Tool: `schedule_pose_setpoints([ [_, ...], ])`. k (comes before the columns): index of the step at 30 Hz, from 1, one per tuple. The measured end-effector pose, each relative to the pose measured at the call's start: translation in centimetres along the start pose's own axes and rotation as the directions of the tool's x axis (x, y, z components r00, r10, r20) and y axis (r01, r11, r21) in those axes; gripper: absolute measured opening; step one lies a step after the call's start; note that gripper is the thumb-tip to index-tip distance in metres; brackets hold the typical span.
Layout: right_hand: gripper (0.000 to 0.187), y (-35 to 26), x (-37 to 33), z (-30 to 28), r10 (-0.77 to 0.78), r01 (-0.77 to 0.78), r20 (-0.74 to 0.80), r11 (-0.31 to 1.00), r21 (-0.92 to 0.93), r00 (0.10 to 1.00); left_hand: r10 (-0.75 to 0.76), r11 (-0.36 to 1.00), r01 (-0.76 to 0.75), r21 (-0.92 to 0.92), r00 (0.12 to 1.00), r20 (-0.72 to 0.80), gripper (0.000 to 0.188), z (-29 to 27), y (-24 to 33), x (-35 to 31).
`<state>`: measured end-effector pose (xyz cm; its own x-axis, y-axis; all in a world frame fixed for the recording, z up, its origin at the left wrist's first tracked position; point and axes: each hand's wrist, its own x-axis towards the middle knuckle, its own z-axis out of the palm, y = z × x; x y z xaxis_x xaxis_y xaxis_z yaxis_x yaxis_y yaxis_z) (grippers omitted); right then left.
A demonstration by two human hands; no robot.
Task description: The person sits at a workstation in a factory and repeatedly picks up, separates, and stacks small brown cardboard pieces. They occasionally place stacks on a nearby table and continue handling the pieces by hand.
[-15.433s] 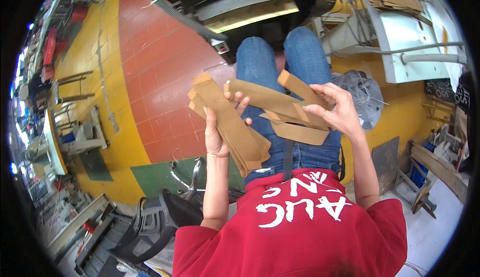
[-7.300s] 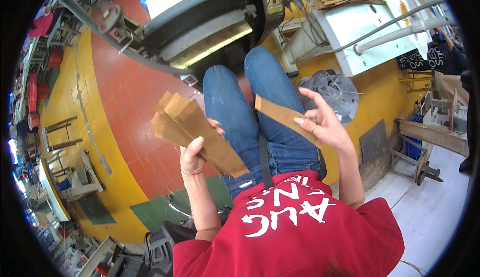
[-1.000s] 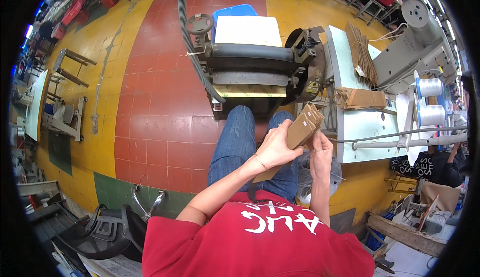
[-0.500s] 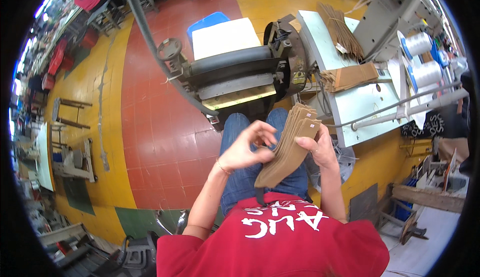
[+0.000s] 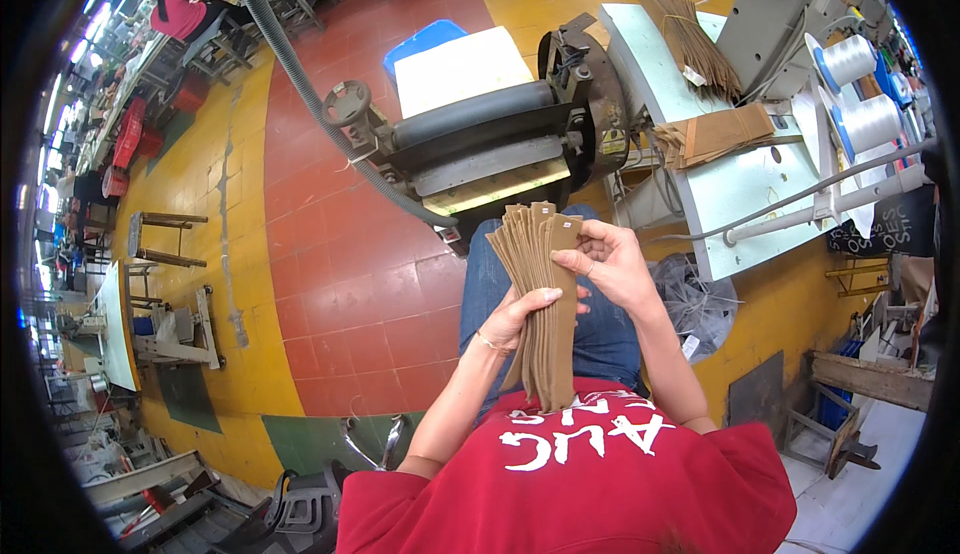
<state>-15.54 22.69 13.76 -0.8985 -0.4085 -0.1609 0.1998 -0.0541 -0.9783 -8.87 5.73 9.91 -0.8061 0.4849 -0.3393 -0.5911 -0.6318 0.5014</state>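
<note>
A stack of long brown strips (image 5: pixel 545 324), perhaps leather or fabric, stands almost upright over my lap, its upper ends fanned apart. Round the middle of the stack wraps my left hand (image 5: pixel 520 316), thumb across the front. My right hand (image 5: pixel 610 259) pinches the front strip near its top right edge, where a small white label (image 5: pixel 567 225) shows. Another label sits on a strip just behind. Some of my right fingers are hidden behind the strips.
Ahead stands a roller machine (image 5: pixel 470 134) with a white sheet (image 5: pixel 462 69) and a blue bin behind. To the right, a pale table (image 5: pixel 735 199) bears a bundle of brown strips (image 5: pixel 690 44), a flatter brown stack (image 5: pixel 725 136) and thread cones (image 5: pixel 865 122). A clear plastic bag (image 5: pixel 695 299) lies below.
My left hand has closed round the stack, which has turned more upright and shifted left. My right hand has moved up to the front strip's top edge. The view has shifted slightly.
</note>
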Motion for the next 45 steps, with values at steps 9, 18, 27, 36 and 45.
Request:
schedule_pose_setpoints([
  [9, 0.044, 0.8, -1.1, 1.4, -0.277, 0.16, -0.269, 0.908, -0.387, 0.922, 0.137, 0.985, -0.122, 0.124, 0.983, -0.121, 0.059, 1.0, 0.0, 0.2],
  [18, 0.024, 0.7, -1.2, 0.7, -0.003, 0.016, -0.148, 0.996, 0.085, 0.989, 0.211, 0.965, -0.181, 0.19, 0.966, -0.153, 0.054, 1.1, -0.5, 0.2],
  [27, 0.023, -2.1, -1.9, 0.5, -0.426, 0.133, -0.319, 0.75, -0.647, 0.847, 0.434, 0.859, -0.345, 0.379, 0.882, -0.181, 0.046, 0.9, -0.5, 1.0],
  [36, 0.052, -0.9, -2.0, 0.6, -0.115, 0.16, 0.117, 0.834, -0.528, 0.986, 0.24, 0.968, -0.218, 0.121, 0.946, -0.218, 0.065, -1.3, -2.1, 1.9],
  [45, 0.071, -3.0, -0.5, 0.0, -0.167, 0.203, 0.166, 0.953, -0.227, 0.972, -0.094, 0.948, 0.032, 0.315, 0.978, 0.185, 0.06, 0.7, -2.3, 1.3],
])
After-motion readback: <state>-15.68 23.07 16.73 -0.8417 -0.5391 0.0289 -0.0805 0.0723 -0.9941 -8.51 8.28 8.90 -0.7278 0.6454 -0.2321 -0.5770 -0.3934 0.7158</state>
